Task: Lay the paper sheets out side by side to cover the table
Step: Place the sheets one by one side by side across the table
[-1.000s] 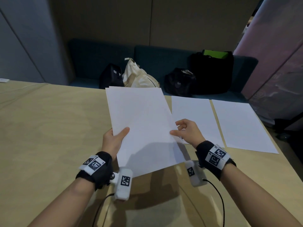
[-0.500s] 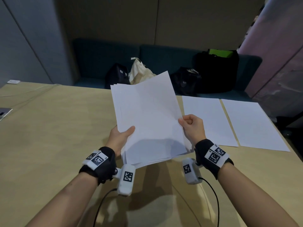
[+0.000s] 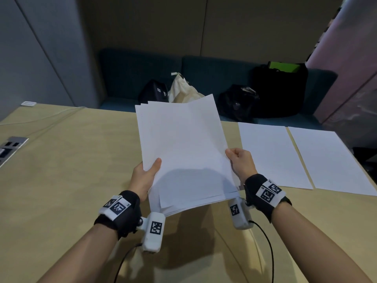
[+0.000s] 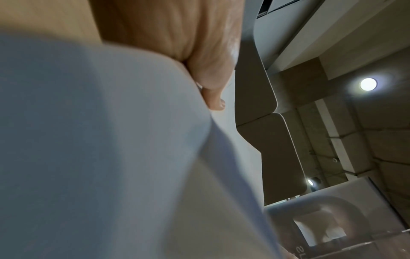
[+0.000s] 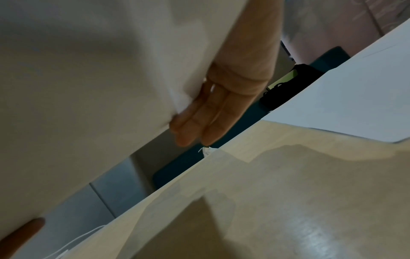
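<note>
A stack of white paper sheets (image 3: 183,152) is held tilted up above the wooden table (image 3: 67,180), its sheets slightly fanned. My left hand (image 3: 146,172) grips the stack's lower left edge, thumb on top. My right hand (image 3: 238,160) pinches the right edge of the top sheet. In the left wrist view the paper (image 4: 99,140) fills the frame under my left hand (image 4: 210,84). In the right wrist view my fingers (image 5: 199,121) lie under the paper (image 5: 88,87). Two sheets lie flat side by side at the table's right: one sheet (image 3: 271,154) and another sheet (image 3: 330,160).
Beyond the table's far edge a dark bench holds black bags (image 3: 279,90) and a cream cloth bag (image 3: 183,90). A socket panel (image 3: 10,148) is set in the table at the left. A white cable (image 3: 40,117) runs along the far left. Bare wood stretches left of the stack.
The stack has been raised and tilted up from lying low over the table. My right hand moved from the stack's lower right to pinch the top sheet's right edge.
</note>
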The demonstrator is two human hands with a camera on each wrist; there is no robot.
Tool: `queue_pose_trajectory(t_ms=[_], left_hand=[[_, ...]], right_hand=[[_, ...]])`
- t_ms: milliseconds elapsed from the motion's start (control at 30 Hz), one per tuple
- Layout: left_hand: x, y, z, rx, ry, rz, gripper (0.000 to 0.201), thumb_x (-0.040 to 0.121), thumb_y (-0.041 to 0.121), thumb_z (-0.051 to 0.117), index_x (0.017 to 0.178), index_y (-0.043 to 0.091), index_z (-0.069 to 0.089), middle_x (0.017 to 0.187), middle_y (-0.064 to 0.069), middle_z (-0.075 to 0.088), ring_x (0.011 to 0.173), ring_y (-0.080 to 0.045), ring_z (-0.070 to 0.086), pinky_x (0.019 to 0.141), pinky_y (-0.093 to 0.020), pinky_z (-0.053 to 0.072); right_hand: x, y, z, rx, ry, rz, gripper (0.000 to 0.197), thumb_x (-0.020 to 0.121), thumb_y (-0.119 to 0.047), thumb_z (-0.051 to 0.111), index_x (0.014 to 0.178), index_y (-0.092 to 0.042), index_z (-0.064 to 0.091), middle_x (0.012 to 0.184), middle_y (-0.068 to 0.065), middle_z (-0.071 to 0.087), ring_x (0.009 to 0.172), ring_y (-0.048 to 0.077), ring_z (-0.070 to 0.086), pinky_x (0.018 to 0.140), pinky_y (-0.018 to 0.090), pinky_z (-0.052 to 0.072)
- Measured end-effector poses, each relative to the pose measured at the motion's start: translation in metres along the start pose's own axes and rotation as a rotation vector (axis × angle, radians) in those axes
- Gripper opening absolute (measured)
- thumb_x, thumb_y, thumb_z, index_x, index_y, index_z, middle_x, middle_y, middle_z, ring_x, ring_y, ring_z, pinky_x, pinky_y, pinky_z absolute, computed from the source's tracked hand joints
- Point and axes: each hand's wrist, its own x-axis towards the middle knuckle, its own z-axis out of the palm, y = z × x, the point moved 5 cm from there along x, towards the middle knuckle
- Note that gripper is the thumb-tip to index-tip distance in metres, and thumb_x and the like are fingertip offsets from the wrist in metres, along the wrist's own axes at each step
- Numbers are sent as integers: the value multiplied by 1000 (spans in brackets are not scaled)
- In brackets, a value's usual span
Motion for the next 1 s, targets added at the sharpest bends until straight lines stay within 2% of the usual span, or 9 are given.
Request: queue_pose_trajectory(t_ms=[133, 233, 333, 433, 567, 700, 833, 900, 1000], left_hand=[[6, 0, -11, 0, 24, -12, 36, 92, 20, 54, 125, 4, 54, 114, -8, 62, 99, -23, 60, 83, -31, 45], [9, 1, -21, 9, 51, 2, 35, 93, 18, 54, 124, 4, 54, 112, -8, 61, 100, -23, 58, 85, -32, 42], [12, 1, -36, 2, 85, 5, 35, 92, 19, 54, 124, 5, 54, 110, -9, 62, 93, -23, 60, 84, -32, 43], [14, -1, -52, -26, 130, 5, 34, 91, 20, 56, 122, 5, 55, 109, -7, 64, 97, -24, 61, 86, -33, 44], [16, 2, -66, -45, 178, 22, 35, 92, 18, 55, 124, 3, 55, 109, -5, 62, 101, -22, 58, 87, -32, 42], [17, 5, -69, -41, 194, 41, 36, 92, 17, 56, 125, 3, 55, 111, -3, 62, 100, -21, 59, 93, -33, 43], [17, 2, -67, -62, 172, 24, 35, 92, 15, 54, 125, 2, 55, 111, -5, 62, 99, -23, 59, 89, -32, 42], [19, -1, -65, -63, 159, 5, 34, 92, 15, 54, 124, 2, 55, 113, -8, 62, 101, -24, 59, 87, -33, 43], [22, -5, -63, -49, 138, -15, 33, 92, 15, 54, 122, 1, 57, 114, -11, 63, 95, -25, 61, 90, -36, 45]], right_hand=[[12, -1, -9, 2, 124, 4, 16, 89, -13, 57, 87, 0, 66, 83, 11, 61, 78, 21, 53, 79, 33, 45], [23, 6, -22, -17, 247, 55, 12, 88, -11, 58, 78, -6, 63, 76, 8, 59, 72, 22, 52, 74, 30, 43], [29, 10, -32, -107, 314, 80, 11, 89, -7, 56, 88, 0, 64, 85, 10, 59, 79, 23, 53, 73, 25, 39], [35, 20, -37, -172, 345, 107, 12, 89, -5, 53, 87, 1, 63, 88, 16, 61, 77, 26, 55, 70, 30, 44], [45, 30, -34, -308, 316, 157, 21, 91, -5, 46, 94, 7, 63, 106, 24, 64, 88, 35, 60, 82, 42, 52], [51, 32, -26, -405, 254, 180, 26, 94, -7, 45, 103, 9, 62, 112, 28, 63, 95, 38, 61, 82, 40, 49], [52, 32, -26, -456, 248, 191, 28, 94, -11, 48, 116, 5, 52, 119, 26, 58, 105, 41, 58, 81, 39, 46], [49, 29, -26, -512, 256, 154, 31, 93, -8, 48, 121, 5, 47, 124, 26, 53, 109, 41, 55, 81, 40, 45], [43, 25, -17, -688, 223, 47, 34, 90, -1, 46, 123, 3, 47, 129, 26, 44, 117, 42, 45, 94, 47, 42]])
